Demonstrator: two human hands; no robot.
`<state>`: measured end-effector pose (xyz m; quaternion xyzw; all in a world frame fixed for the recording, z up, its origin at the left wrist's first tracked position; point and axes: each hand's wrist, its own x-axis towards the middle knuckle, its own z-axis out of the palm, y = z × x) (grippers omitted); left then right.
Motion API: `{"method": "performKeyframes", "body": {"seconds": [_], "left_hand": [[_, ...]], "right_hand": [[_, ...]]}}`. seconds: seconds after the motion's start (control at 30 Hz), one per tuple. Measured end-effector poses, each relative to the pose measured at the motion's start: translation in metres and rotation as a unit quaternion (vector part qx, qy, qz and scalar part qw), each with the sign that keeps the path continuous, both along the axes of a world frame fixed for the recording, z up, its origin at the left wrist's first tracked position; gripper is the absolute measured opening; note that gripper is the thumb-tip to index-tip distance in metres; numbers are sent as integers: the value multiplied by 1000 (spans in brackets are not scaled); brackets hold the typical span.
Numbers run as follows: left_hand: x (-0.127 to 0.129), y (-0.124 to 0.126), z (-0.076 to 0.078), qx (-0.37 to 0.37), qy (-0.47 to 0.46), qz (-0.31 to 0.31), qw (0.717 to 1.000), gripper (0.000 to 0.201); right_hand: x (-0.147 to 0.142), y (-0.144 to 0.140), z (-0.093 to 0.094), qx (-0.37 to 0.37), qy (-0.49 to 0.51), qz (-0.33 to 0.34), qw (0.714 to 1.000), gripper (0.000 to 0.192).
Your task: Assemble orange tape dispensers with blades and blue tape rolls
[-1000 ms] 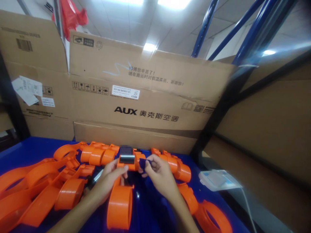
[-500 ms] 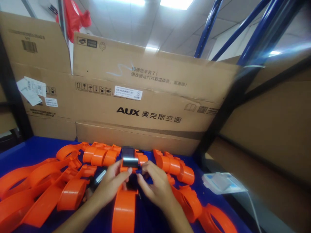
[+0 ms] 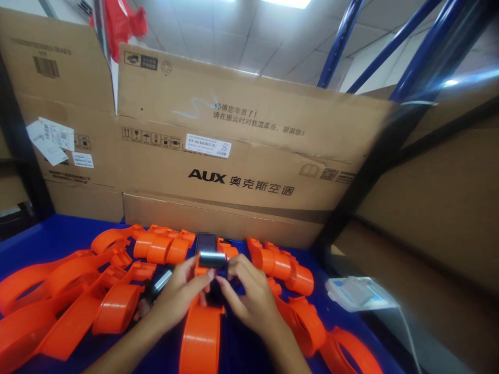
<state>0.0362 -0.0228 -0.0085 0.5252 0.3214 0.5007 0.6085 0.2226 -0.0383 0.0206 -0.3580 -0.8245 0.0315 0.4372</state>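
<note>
An orange plastic tape dispenser [image 3: 200, 337] with a round body stands upright in front of me. At its top are a silver ribbed strip [image 3: 212, 258] and a dark plate [image 3: 206, 243]. My left hand [image 3: 187, 285] is closed around its neck, with the thumb across the front. Close by on the right, my right hand [image 3: 249, 291] has thumb and forefinger curled at the side of the head; any small part between them is hidden. Left of my left wrist lies a dark piece with a silver strip [image 3: 160, 283], partly covered by my arm.
Several orange dispenser bodies [image 3: 117, 309] lie on the blue table [image 3: 23, 231] at left, with more orange bodies [image 3: 300, 280] at right. A clear plastic case [image 3: 360, 293] with a white cable sits far right. Behind stands a cardboard sheet [image 3: 241, 166] between dark posts.
The silver strip at the dispenser's head has tilted and shifted slightly right. Both hands keep nearly the same place, and the view has moved a little.
</note>
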Motion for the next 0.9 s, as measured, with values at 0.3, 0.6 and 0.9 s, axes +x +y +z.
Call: {"method": "performKeyframes", "body": {"seconds": [0.3,0.6,0.9], "left_hand": [[0,-5,11,-70,-92,-47,992,84],[3,-21,17,-107,-114,-169,973,84],[-1,-15,12,-87,-53,-131,986,61]], "right_hand": [[-5,1,0,-203,262,60,941,23],[-13,2,-4,-334,321,153,873,30],[-28,2,-14,-362,332,169,854,32]]}}
